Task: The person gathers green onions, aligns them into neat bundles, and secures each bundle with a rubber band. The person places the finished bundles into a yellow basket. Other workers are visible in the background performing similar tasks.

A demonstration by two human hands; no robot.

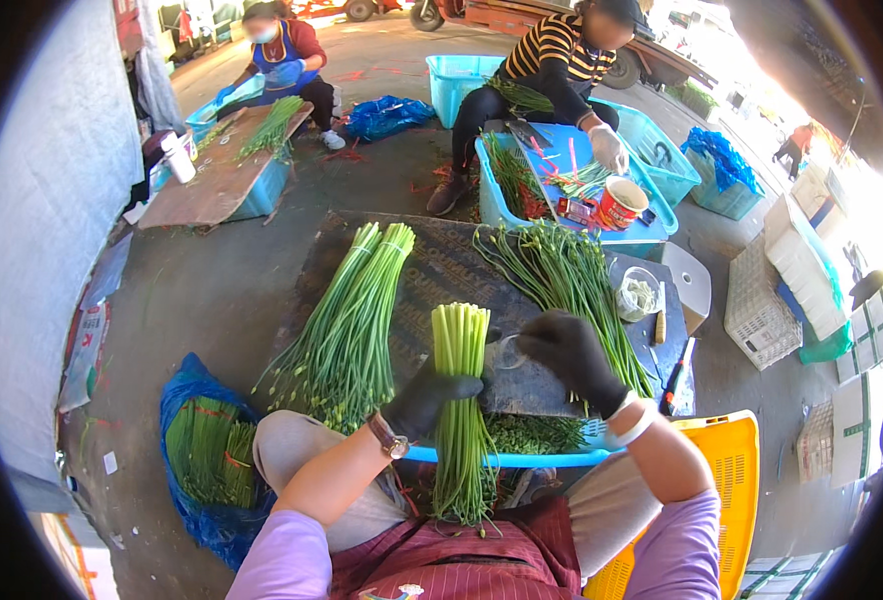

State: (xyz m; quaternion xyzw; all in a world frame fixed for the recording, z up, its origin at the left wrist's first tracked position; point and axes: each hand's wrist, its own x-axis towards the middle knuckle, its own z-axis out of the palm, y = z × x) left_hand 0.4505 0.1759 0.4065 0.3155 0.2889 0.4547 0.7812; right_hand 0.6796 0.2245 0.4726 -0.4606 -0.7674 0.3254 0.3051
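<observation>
My left hand (pixel 430 397), in a black glove, is closed around an upright bundle of green flower stalks (pixel 460 345), its cut ends up. Beside it my right hand (pixel 569 356), also gloved, pinches a thin, pale, looped band (pixel 513 352); the fingertips are partly hidden. Tied bundles of stalks (pixel 366 300) lie at the left of the dark board (pixel 441 277). A loose pile of budded stalks (pixel 569 285) lies on its right side. A clear tub of pale bands (pixel 637 295) stands beyond that pile, near a wooden-handled knife (pixel 660 322).
A blue crate (pixel 516 459) sits under the board. A blue bag of bundles (pixel 205 450) lies at left, a yellow crate (pixel 719 487) at right. Two people (pixel 280 56) (pixel 561 60) sit opposite, by a wooden board (pixel 224 169) and a blue board (pixel 576 157). White foam boxes (pixel 805 255) stand at far right.
</observation>
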